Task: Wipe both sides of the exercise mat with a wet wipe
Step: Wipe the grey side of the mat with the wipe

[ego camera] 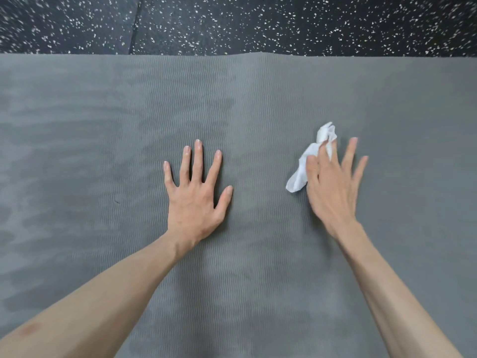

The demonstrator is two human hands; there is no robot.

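A grey exercise mat with a fine wavy ribbed texture lies flat and fills most of the view. Darker damp streaks mark its left part and a band up its middle. My left hand rests flat on the mat with its fingers spread and straight. To its right, my right hand presses a crumpled white wet wipe onto the mat with straight fingers. Part of the wipe sticks out to the left of that hand and past its fingertips; the hand is slightly blurred.
Beyond the mat's far edge lies black rubber floor with white speckles and a seam between tiles. The mat runs out of view to the left, right and bottom.
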